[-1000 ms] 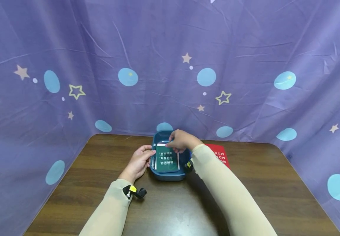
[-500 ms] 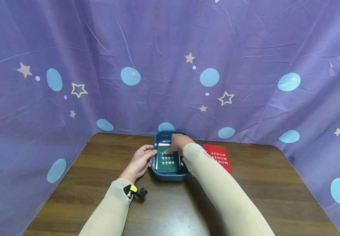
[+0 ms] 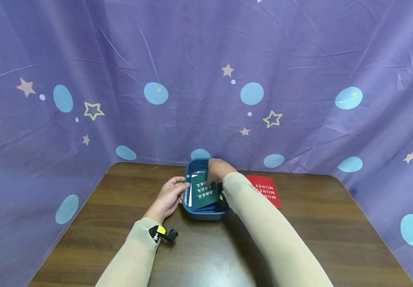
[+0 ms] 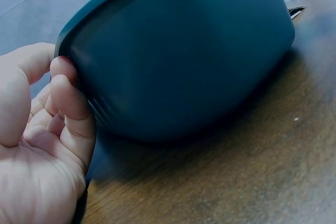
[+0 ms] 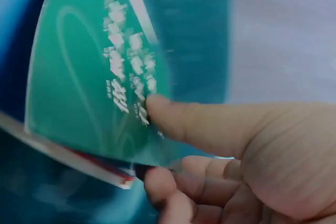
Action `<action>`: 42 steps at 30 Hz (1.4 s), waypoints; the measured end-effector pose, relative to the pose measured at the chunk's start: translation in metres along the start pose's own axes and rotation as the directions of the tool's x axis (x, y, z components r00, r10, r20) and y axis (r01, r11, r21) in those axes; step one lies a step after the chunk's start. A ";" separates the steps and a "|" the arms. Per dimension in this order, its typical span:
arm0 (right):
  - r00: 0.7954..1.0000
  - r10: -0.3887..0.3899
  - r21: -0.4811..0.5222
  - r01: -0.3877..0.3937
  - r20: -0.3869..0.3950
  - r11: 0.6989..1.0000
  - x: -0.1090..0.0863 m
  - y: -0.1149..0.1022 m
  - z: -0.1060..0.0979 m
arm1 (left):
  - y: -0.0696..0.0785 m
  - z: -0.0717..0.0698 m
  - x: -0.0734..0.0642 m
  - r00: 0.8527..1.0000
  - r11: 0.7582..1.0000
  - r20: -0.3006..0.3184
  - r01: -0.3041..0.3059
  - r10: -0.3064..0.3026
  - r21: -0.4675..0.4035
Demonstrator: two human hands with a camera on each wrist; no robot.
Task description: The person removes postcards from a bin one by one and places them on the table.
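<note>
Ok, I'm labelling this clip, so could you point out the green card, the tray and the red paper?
Green card (image 5: 92,80): right wrist view, middle of its printed face.
Tray (image 4: 184,61): left wrist view, its outer wall.
Red paper (image 3: 265,191): head view, its side with lettering.

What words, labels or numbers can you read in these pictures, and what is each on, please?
"MONEY", repeated upside down in the head view: on the red packet.
White characters on the green card: too blurred to read.
Tiny marks by the upper edge of the right sleeve: unreadable.
</note>
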State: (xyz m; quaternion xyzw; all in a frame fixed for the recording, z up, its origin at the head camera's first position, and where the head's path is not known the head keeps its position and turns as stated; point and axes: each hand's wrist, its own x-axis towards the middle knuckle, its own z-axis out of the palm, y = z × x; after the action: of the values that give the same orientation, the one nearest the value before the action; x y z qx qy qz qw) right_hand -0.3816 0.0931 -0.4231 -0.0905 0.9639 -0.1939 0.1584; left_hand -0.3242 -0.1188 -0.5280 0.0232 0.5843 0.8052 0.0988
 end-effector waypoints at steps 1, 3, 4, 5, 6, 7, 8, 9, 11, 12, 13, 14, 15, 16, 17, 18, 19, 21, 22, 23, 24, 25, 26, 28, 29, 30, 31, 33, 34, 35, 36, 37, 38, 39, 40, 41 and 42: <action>1.000 -0.012 0.018 0.012 -0.003 1.000 -0.001 0.001 -0.005 | 0.000 0.000 0.000 1.000 1.000 0.002 0.001 -0.001 0.002; 0.999 -0.031 0.060 0.031 -0.008 0.998 -0.005 0.003 -0.015 | -0.001 0.000 0.001 1.000 1.000 0.005 0.000 0.000 0.006; 0.999 -0.031 0.091 0.032 -0.008 0.995 -0.006 0.004 -0.019 | -0.001 0.000 0.001 1.000 1.000 0.003 0.000 0.000 0.002; 0.999 -0.037 0.119 0.039 -0.019 0.992 -0.009 0.007 -0.024 | 0.000 0.000 0.001 1.000 1.000 0.002 0.001 -0.001 0.000; 0.999 -0.044 0.156 0.048 -0.029 0.987 -0.011 0.009 -0.027 | 0.000 0.001 0.000 1.000 1.000 -0.002 0.001 -0.001 -0.001; 0.998 -0.051 0.192 0.057 -0.038 0.980 -0.013 0.012 -0.030 | 0.000 0.001 0.000 1.000 1.000 -0.004 0.003 -0.003 -0.003; 0.997 -0.059 0.234 0.070 -0.055 0.970 -0.016 0.016 -0.033 | 0.000 0.000 0.000 1.000 1.000 -0.007 0.002 -0.002 -0.005; 0.995 -0.066 0.281 0.085 -0.074 0.956 -0.019 0.020 -0.035 | 0.000 0.000 0.000 1.000 1.000 -0.009 0.001 -0.001 -0.007; 0.988 -0.090 0.361 0.128 -0.122 0.924 -0.024 0.033 -0.036 | 0.000 0.000 -0.001 1.000 1.000 -0.009 -0.001 0.001 -0.005; 0.987 -0.088 0.410 0.137 -0.137 0.902 -0.027 0.039 -0.037 | 0.000 -0.001 -0.001 1.000 1.000 -0.006 -0.003 0.003 -0.002; 0.984 -0.084 0.456 0.147 -0.156 0.877 -0.030 0.046 -0.038 | 0.000 -0.001 -0.001 1.000 1.000 -0.004 -0.005 0.005 0.001; 0.981 -0.079 0.487 0.159 -0.180 0.859 -0.034 0.053 -0.039 | -0.001 -0.001 -0.001 1.000 1.000 -0.003 -0.007 0.007 0.004; 0.978 -0.072 0.511 0.166 -0.198 0.843 -0.038 0.061 -0.040 | -0.001 -0.001 -0.001 1.000 1.000 -0.004 -0.011 0.011 0.006; 0.974 -0.063 0.526 0.171 -0.217 0.833 -0.041 0.069 -0.041 | 0.000 -0.001 -0.001 1.000 1.000 -0.003 -0.013 0.013 0.010; 0.971 -0.049 0.540 0.172 -0.234 0.824 -0.045 0.077 -0.042 | 0.000 0.000 -0.001 1.000 1.000 -0.002 -0.015 0.015 0.013; 0.968 -0.038 0.548 0.173 -0.249 0.818 -0.049 0.085 -0.044 | 0.000 0.000 -0.001 1.000 1.000 -0.003 -0.016 0.016 0.011; 0.964 -0.031 0.544 0.176 -0.266 0.820 -0.053 0.094 -0.045 | 0.000 0.000 -0.001 1.000 1.000 -0.005 -0.016 0.016 0.009; 0.958 -0.014 0.531 0.170 -0.285 0.830 -0.061 0.113 -0.047 | 0.001 0.000 -0.001 1.000 1.000 -0.007 -0.015 0.015 0.003; 0.957 -0.004 0.527 0.163 -0.290 0.834 -0.065 0.122 -0.048 | 0.001 0.000 -0.001 1.000 1.000 -0.005 -0.012 0.012 0.002; 0.957 0.012 0.533 0.151 -0.289 0.832 -0.068 0.131 -0.048 | 0.001 0.000 -0.001 1.000 1.000 -0.004 -0.009 0.010 0.002; 0.958 0.020 0.533 0.142 -0.286 0.834 -0.071 0.140 -0.049 | 0.001 0.000 -0.002 1.000 1.000 -0.003 -0.006 0.006 0.001; 0.959 0.033 0.535 0.129 -0.282 0.835 -0.073 0.149 -0.049 | 0.002 0.000 -0.002 1.000 1.000 -0.002 -0.005 0.005 0.004; 0.959 0.040 0.531 0.120 -0.280 0.839 -0.076 0.157 -0.050 | 0.002 0.000 -0.002 1.000 1.000 -0.003 -0.004 0.004 0.007; 0.956 0.060 0.517 0.103 -0.288 0.850 -0.079 0.171 -0.052 | 0.002 0.000 -0.002 1.000 1.000 -0.003 -0.004 0.004 0.013; 0.953 0.069 0.509 0.096 -0.296 0.855 -0.080 0.178 -0.053 | 0.001 0.000 -0.002 1.000 1.000 -0.003 -0.005 0.005 0.013; 0.949 0.075 0.502 0.094 -0.305 0.860 -0.083 0.184 -0.055 | 0.001 0.000 -0.002 1.000 1.000 -0.005 -0.007 0.007 0.012; 0.945 0.088 0.492 0.083 -0.315 0.867 -0.084 0.190 -0.057 | 0.001 -0.001 -0.001 1.000 1.000 -0.005 -0.010 0.010 0.013; 0.936 0.117 0.496 0.067 -0.331 0.866 -0.086 0.201 -0.060 | 0.000 -0.001 0.001 1.000 1.000 -0.006 -0.013 0.013 0.009; 0.935 0.136 0.515 0.057 -0.329 0.855 -0.088 0.207 -0.061 | 0.000 -0.001 0.002 1.000 1.000 -0.008 -0.013 0.013 0.007; 0.934 0.156 0.543 0.046 -0.321 0.838 -0.089 0.213 -0.061 | 0.000 -0.001 0.003 1.000 1.000 -0.011 -0.012 0.013 0.006; 0.936 0.179 0.580 0.033 -0.304 0.814 -0.090 0.219 -0.061 | 0.000 -0.001 0.003 1.000 1.000 -0.015 -0.011 0.011 0.007; 0.936 0.197 0.605 0.020 -0.291 0.796 -0.091 0.225 -0.060 | 0.000 -0.001 0.004 1.000 1.000 -0.018 -0.008 0.008 0.006; 0.939 0.215 0.641 0.009 -0.270 0.767 -0.092 0.230 -0.059 | 0.000 -0.001 0.003 1.000 1.000 -0.025 -0.003 0.003 0.001; 0.941 0.230 0.669 -0.006 -0.247 0.743 -0.093 0.236 -0.057 | 0.000 0.000 0.003 1.000 1.000 -0.031 0.001 -0.001 0.000; 0.943 0.243 0.684 -0.022 -0.229 0.729 -0.094 0.241 -0.056 | 0.000 0.000 0.002 0.999 1.000 -0.034 0.005 -0.005 -0.001; 0.945 0.250 0.694 -0.034 -0.213 0.719 -0.094 0.246 -0.054 | 0.000 0.000 0.002 0.999 1.000 -0.035 0.008 -0.008 -0.001; 0.946 0.257 0.700 -0.047 -0.198 0.713 -0.095 0.251 -0.052 | 0.000 0.000 0.002 0.999 1.000 -0.034 0.009 -0.009 0.001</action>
State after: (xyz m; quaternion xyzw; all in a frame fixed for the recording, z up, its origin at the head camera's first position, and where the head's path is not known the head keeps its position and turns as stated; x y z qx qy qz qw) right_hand -0.3391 0.3616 -0.4529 0.0833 0.8399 -0.5333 0.0575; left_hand -0.3259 -0.1179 -0.5284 0.0071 0.5865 0.8046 0.0924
